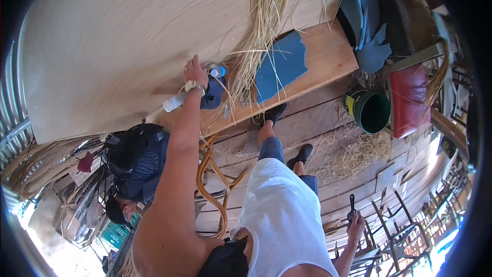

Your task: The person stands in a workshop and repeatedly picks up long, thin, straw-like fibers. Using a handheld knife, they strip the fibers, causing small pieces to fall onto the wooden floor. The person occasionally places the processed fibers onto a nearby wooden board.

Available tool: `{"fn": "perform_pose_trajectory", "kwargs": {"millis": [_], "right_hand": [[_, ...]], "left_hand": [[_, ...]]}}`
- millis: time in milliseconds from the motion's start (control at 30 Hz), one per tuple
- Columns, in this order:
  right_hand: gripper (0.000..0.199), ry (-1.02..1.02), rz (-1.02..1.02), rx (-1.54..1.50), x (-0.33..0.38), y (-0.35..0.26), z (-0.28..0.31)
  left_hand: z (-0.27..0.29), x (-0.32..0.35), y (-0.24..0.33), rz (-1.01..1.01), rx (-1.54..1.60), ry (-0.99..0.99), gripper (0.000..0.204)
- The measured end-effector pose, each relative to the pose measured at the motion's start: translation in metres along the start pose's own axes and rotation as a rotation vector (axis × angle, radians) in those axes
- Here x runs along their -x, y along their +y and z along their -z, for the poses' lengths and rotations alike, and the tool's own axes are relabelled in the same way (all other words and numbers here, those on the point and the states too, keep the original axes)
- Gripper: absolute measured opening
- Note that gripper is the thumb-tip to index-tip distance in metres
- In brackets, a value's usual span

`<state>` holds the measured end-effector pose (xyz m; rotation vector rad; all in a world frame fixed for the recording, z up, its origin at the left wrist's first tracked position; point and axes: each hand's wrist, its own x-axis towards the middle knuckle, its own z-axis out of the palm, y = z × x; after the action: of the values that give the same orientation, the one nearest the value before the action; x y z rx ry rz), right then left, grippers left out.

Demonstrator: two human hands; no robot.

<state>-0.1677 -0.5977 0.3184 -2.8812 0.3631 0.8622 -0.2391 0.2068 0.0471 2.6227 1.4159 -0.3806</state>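
Observation:
My left arm stretches forward, and my left hand [196,74], with a pale watch on the wrist, rests against the big pale wooden board [113,46]. Its fingers look loosely apart, with nothing visible in them. Close by are a small clear bottle with a blue label [218,72], a dark blue cloth item [212,96] and a white cylinder [174,102] partly behind my wrist. My right hand [355,227], low at my right side, is closed round a small black-handled tool [352,204]; its working end cannot be made out.
Long straw-coloured strands [264,25] trail over the board and bench [328,46], beside a blue sheet [282,66]. Rightward stand a green bucket [371,110] and a red cushion [410,100]. Shavings [364,151] litter the plank floor. A curved cane frame [207,174] and another person [136,161] are leftward.

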Motion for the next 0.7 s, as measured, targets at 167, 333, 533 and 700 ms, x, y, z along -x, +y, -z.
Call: {"fn": "perform_pose_trajectory", "kwargs": {"millis": [167,333,533,700], "right_hand": [[0.044,-0.099,-0.108,-0.110,-0.013,-0.061,-0.004],[0.043,-0.099,0.064,-0.107,-0.039,-0.049,-0.024],[0.042,-0.081,-0.018,-0.210,-0.033,-0.076,-0.028],[0.042,-0.086,-0.030,-0.213,-0.007,-0.073,-0.034]], "left_hand": [[-0.028,0.077,-0.041,0.080,0.095,0.002,0.045],[-0.014,0.075,-0.081,0.198,0.135,-0.043,0.040],[-0.020,-0.007,-0.125,0.545,0.665,0.134,0.037],[-0.064,-0.057,-0.074,0.486,1.197,-0.181,0.041]]}}
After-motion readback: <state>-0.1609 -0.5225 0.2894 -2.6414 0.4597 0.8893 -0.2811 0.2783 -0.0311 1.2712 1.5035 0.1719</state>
